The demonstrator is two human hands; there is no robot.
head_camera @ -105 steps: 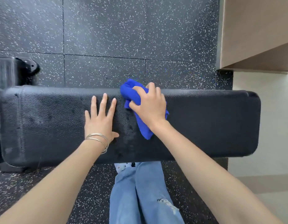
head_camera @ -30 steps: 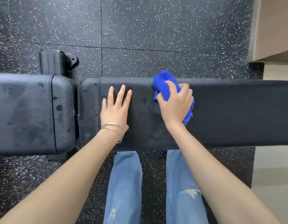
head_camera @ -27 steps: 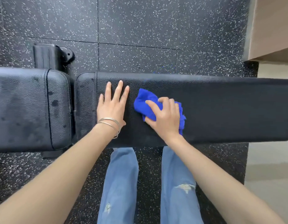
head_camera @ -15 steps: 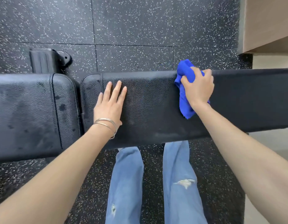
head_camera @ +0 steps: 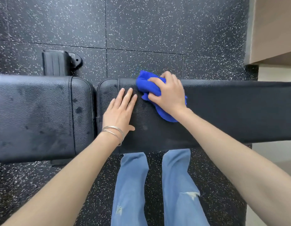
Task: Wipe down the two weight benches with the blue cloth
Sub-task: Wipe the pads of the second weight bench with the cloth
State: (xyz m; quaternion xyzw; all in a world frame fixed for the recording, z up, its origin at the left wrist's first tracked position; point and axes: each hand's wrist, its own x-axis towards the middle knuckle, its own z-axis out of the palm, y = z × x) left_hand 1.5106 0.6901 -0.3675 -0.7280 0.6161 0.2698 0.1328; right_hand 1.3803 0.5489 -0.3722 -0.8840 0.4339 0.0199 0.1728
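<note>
The place is a gym: speckled black rubber floor tiles (head_camera: 141, 26) lie under padded black bench pads (head_camera: 231, 111), beside a tan wall (head_camera: 275, 25).

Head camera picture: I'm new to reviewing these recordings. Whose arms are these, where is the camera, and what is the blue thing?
No machine here: a person wears one camera on the head, looking down, so the arms and jeans are their own. A long black padded bench stands on a speckled floor, with a second black pad at its left end. The left hand, bracelets at the wrist, rests flat on the bench. The right hand grips a bunched blue cloth against the bench's far edge.
</note>
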